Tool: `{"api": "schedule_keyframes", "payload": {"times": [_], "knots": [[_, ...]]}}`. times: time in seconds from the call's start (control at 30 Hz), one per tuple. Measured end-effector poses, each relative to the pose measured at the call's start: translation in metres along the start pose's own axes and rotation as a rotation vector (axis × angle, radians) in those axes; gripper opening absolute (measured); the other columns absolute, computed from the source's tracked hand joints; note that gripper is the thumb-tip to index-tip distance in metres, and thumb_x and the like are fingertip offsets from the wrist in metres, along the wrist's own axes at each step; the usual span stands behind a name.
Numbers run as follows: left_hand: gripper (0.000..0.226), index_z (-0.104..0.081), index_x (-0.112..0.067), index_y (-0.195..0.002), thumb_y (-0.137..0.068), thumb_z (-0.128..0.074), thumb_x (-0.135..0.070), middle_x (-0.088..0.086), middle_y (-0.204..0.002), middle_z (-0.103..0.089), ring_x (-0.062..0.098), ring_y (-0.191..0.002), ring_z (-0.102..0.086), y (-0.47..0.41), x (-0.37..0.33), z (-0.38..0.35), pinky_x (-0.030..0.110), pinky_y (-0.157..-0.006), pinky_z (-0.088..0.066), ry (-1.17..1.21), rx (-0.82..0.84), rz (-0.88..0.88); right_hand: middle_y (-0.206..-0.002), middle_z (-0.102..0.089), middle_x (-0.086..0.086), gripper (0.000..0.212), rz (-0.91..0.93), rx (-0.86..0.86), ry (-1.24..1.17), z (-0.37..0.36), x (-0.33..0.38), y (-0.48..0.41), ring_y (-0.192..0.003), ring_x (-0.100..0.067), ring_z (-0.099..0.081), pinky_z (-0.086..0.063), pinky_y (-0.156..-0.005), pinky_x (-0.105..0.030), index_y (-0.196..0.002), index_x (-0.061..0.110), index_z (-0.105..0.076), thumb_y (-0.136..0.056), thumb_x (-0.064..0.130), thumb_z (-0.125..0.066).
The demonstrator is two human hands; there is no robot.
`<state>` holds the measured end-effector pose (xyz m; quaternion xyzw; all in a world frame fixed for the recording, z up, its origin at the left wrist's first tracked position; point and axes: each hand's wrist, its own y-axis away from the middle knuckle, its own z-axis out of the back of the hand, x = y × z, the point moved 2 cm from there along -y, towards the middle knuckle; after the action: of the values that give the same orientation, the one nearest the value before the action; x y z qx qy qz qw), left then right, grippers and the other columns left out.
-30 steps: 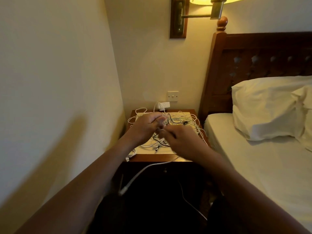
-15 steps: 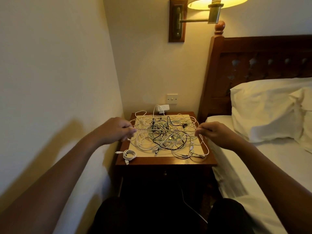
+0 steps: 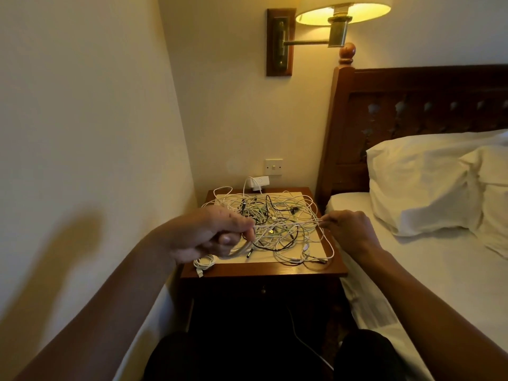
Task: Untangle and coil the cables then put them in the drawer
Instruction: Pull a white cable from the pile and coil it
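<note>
A tangle of white, black and pale green cables (image 3: 277, 221) covers the top of the wooden nightstand (image 3: 264, 270). My left hand (image 3: 211, 235) hovers over its front left part and grips a looped white cable (image 3: 242, 250). That cable stretches rightwards above the tangle to my right hand (image 3: 346, 229), which pinches it at the nightstand's right edge. A small coiled white cable (image 3: 204, 262) lies at the front left corner. The drawer front with its knob (image 3: 263, 290) is dark and appears closed.
A white charger (image 3: 259, 182) sits at the back of the nightstand, below a wall switch (image 3: 273, 166). A bed with pillows (image 3: 428, 182) is close on the right, a wall close on the left. A lit wall lamp (image 3: 341, 15) hangs above.
My hands moved apart from the middle of the tangle, stretching a white cable between them. My left hand has since come back inward over the front left, now holding a loop.
</note>
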<state>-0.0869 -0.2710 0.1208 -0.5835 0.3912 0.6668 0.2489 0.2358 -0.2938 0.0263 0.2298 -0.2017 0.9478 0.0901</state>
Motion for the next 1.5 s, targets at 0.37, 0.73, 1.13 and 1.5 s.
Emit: {"api": "schedule_keyframes", "payload": {"times": [0.37,0.73,1.13,1.5], "knots": [[0.025,-0.062,-0.004,-0.089,-0.097,-0.057,-0.027,0.005,-0.063,-0.047,0.009,-0.043,-0.036,-0.021,0.006,-0.002,0.021,-0.048,-0.031,0.074,-0.111,-0.11,-0.149,-0.056,0.007,0.076,0.122,0.556,-0.269,0.007,0.063,0.026,-0.138,-0.012,-0.047,-0.04,-0.114,-0.04,-0.154,0.029,-0.042,-0.088,0.022,-0.08],[0.023,-0.059,-0.005,-0.09,-0.099,-0.052,-0.025,-0.002,-0.055,-0.044,0.005,-0.038,-0.034,-0.021,0.029,0.001,0.02,-0.044,-0.035,0.399,-0.111,-0.065,-0.073,-0.057,0.004,0.021,0.114,0.346,-0.752,-0.007,0.081,0.031,-0.066,-0.012,-0.052,-0.049,-0.062,-0.031,-0.106,0.016,-0.071,-0.102,0.031,-0.058],[0.031,-0.06,-0.01,-0.135,-0.109,-0.045,-0.018,0.001,-0.103,-0.077,0.016,-0.086,-0.074,-0.051,0.024,-0.001,0.025,-0.083,-0.056,-0.219,-0.534,-0.511,-0.116,-0.071,0.003,0.031,0.333,0.597,-0.273,-0.008,0.152,0.083,-0.092,-0.005,-0.065,-0.054,-0.081,-0.024,-0.134,0.027,-0.064,-0.11,0.031,-0.046],[0.033,-0.066,-0.001,-0.111,-0.099,-0.054,-0.03,0.006,-0.07,-0.056,0.013,-0.057,-0.046,-0.017,0.045,-0.007,0.023,-0.058,-0.039,0.095,0.008,-0.311,-0.102,-0.071,0.012,0.02,0.359,0.177,-0.295,0.029,0.112,0.025,-0.093,-0.002,-0.064,-0.052,-0.076,-0.026,-0.116,0.023,-0.074,-0.103,0.025,-0.059]]}}
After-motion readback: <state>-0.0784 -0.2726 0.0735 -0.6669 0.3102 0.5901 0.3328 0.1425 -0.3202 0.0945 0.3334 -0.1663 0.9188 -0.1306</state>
